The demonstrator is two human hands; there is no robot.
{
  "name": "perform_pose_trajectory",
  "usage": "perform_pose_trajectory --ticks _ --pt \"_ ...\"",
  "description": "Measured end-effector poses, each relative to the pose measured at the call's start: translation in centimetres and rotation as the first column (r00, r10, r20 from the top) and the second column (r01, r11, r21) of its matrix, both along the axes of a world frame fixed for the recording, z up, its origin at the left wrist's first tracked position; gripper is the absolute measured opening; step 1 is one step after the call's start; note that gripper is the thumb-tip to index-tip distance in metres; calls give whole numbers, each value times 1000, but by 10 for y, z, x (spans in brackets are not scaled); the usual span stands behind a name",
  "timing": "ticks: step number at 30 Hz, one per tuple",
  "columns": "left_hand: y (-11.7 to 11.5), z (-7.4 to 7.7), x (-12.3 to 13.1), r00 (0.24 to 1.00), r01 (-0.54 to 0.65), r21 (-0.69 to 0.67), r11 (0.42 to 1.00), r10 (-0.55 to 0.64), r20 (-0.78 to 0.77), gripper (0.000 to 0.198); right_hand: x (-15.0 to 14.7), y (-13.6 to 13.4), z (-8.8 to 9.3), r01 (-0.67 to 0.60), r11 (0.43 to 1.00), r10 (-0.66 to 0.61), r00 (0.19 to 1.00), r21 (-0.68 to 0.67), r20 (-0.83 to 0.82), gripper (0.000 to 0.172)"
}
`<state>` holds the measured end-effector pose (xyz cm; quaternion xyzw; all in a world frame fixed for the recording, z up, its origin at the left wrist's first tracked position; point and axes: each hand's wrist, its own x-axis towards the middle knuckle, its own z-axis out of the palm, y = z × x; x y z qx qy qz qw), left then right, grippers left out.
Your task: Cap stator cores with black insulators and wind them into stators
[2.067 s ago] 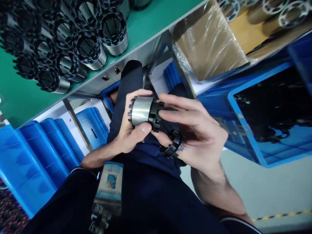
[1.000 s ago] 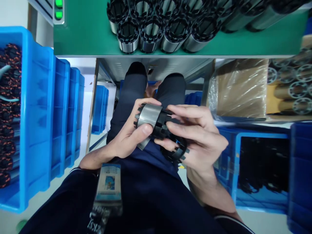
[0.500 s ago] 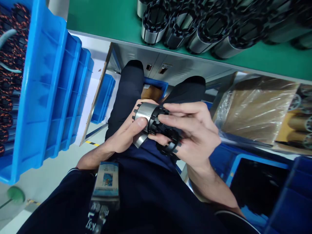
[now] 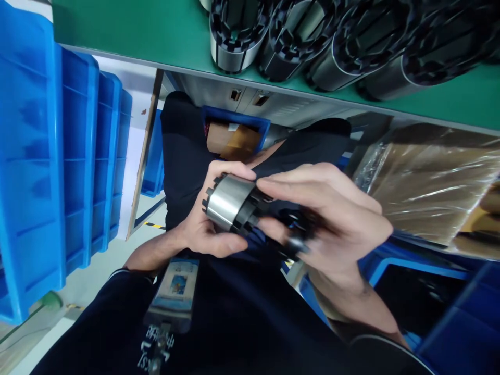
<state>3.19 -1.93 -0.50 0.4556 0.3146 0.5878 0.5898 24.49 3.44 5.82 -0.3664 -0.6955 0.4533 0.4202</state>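
My left hand (image 4: 203, 224) is wrapped around a stator core (image 4: 229, 202), a shiny metal cylinder with black toothed plastic at both ends. The core lies tilted over my lap, its right end lower. My right hand (image 4: 336, 213) is at that right end, fingertips touching the black end piece (image 4: 250, 216). Curled in the lower fingers of the same hand is a loose black plastic ring (image 4: 297, 234), smeared by motion. The palm hides part of that ring.
Several similar stator cores (image 4: 236, 39) stand along the edge of the green table (image 4: 136, 31). Stacked blue crates (image 4: 78, 156) rise on the left. A plastic-wrapped carton (image 4: 425, 177) is at right. Between my knees sits a blue bin (image 4: 236, 117) with cardboard inside.
The core has tipped, its right end now lower. My left thumb has slid from the metal toward that end. My right hand has shifted right with the black ring. The view has moved.
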Motion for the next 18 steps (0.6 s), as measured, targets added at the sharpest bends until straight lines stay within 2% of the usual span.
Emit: perform_pose_trajectory --ticks 3,5,7,10,12,13,15,18 --pt "7 -9 -1 999 29 77 997 -30 11 109 -11 -1 -7 172 966 -166 985 192 -44 64" --pt "10 -10 -4 999 47 79 996 -49 17 107 -18 -2 -9 279 933 -278 960 228 -37 58" --pt "11 -8 -5 999 40 53 998 -41 27 100 -22 -1 -8 245 941 -254 967 232 7 58" --pt "14 1 -2 995 -65 -100 993 72 68 74 -19 6 -4 38 995 -52 984 88 168 65" --pt "18 9 0 987 -101 -234 967 128 102 58 -11 12 -3 37 998 -28 981 -43 194 62" --pt "21 13 1 983 -102 -285 953 140 116 57 -7 14 -4 64 994 -47 981 -87 186 59" --pt "29 22 2 982 -102 -378 920 153 107 69 2 16 -5 131 981 -105 979 -143 173 54" --pt "39 31 0 982 -129 -467 875 179 64 89 10 14 -5 122 963 -89 986 -240 142 57"
